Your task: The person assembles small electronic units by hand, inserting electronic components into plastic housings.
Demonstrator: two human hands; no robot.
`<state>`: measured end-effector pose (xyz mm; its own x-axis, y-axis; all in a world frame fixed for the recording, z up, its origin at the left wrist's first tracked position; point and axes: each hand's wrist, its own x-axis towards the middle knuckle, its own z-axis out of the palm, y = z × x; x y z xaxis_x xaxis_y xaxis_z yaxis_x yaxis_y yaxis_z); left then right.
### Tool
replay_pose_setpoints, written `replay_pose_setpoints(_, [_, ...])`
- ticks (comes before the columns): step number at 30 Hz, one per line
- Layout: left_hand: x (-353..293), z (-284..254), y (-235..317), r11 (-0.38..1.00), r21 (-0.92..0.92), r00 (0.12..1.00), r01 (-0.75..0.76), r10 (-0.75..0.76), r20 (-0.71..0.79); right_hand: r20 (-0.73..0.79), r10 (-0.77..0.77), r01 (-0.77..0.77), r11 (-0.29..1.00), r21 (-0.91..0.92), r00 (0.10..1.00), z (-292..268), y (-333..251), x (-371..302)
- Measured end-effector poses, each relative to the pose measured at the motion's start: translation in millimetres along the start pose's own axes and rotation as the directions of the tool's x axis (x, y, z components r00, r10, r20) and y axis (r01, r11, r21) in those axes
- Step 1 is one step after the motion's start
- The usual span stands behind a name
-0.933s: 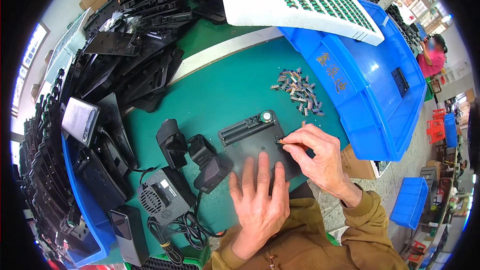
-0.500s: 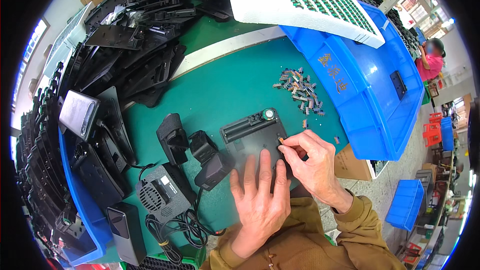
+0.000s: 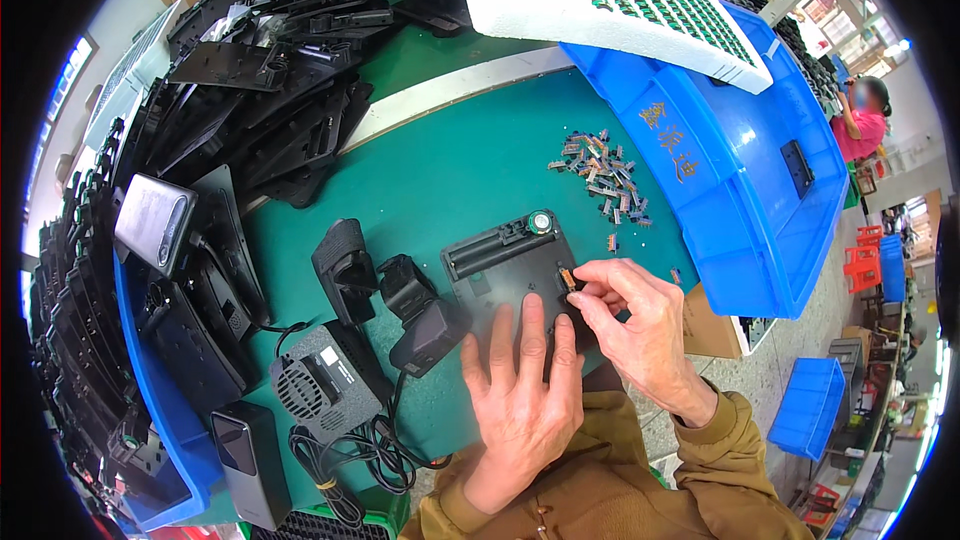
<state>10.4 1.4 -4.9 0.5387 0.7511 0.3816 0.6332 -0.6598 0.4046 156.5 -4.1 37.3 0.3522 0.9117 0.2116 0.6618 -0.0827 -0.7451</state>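
Note:
A flat black plastic housing lies on the green table mat, with a long slot along its far side and a round silver-and-green part at its far right corner. Spread flat across its near part, my left hand presses with fingers apart. My right hand pinches a small electronic part, brownish-orange with a dark body, between thumb and index finger at the housing's right edge. Whether that part is seated in the housing, I cannot tell. A loose pile of similar small parts lies beyond, to the right.
A blue bin stands at the right, under a white foam tray of green boards. Black housings are stacked at far left. Left of my work lie black brackets, a grey speaker-like box, coiled cable and a power bank.
The small part in my right hand is turned more upright and shows more fully at the housing's edge. My right hand has shifted slightly right; the left stays flat on the housing.

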Motion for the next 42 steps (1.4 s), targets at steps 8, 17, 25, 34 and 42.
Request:
replay_pose_setpoints(8, [-1, 0, 1, 1.0, 0.009, 1.0, -0.007, 0.007, 0.01, 0.039, -0.129, 0.132, 0.988, -0.082, 0.991, 0, 13, 4])
replay_pose_setpoints(17, [-1, -1, 0, 1.0, 0.017, 1.0, -0.005, 0.005, 0.018, 0.081, 0.023, -0.023, 1.0, -0.001, 0.996, -2, 7, 9])
replay_pose_setpoints(25, [-1, -1, 1, 1.0, 0.024, 1.0, -0.005, 0.005, 0.02, 0.114, -0.114, 0.123, 0.99, -0.072, 0.987, -14, 6, 40])
replay_pose_setpoints(34, [-2, 0, 1, 0.998, 0.042, 0.999, -0.042, 0.042, -0.002, 0.348, -0.377, 0.427, 0.901, -0.077, 0.859, 2, 28, 75])
replay_pose_setpoints(42, [-1, -6, 1, 0.999, -0.027, 0.999, -0.025, 0.024, -0.026, 0.232, -0.408, 0.456, 0.864, -0.216, 0.883, -15, 20, 68])
